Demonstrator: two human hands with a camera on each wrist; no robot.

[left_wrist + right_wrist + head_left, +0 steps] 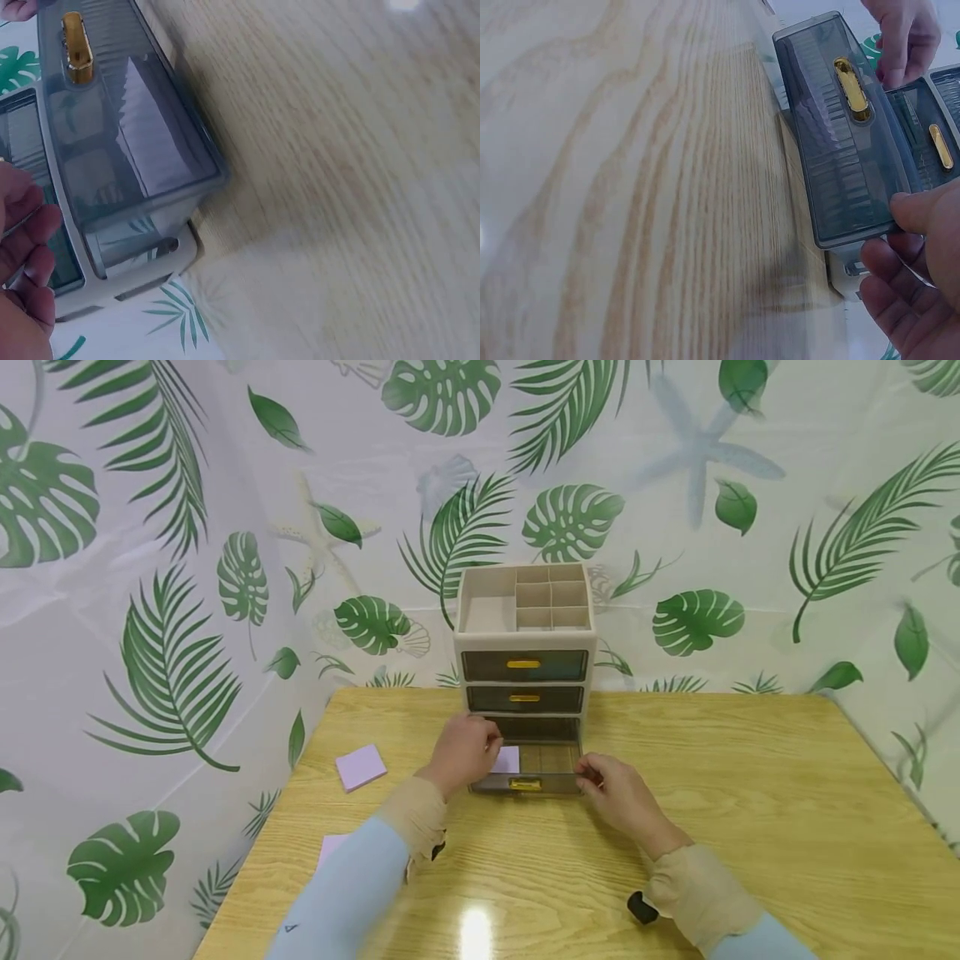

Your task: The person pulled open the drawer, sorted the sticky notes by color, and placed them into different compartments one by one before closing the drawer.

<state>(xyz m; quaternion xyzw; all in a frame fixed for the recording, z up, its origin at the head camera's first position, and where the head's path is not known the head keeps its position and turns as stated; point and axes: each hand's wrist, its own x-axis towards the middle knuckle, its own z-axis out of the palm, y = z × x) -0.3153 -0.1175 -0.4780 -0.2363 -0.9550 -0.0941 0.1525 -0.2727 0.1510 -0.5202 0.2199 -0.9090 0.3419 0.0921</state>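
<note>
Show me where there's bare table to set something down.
The right half of the table, from the drawer unit out to the right edge, is bare. Left has some room around the sticky pad. It is crowded at the open drawer, with the left hand and right hand there.

Purple pad [361, 767] on table [750, 793]; leaf-print backdrop [150, 568] behind.

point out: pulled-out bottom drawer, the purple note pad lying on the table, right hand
bottom drawer [527, 784], head view, gold handle on its front panel.
purple note pad [361, 767], head view, middle of its top sheet.
right hand [619, 796], head view, back of the hand.
</note>
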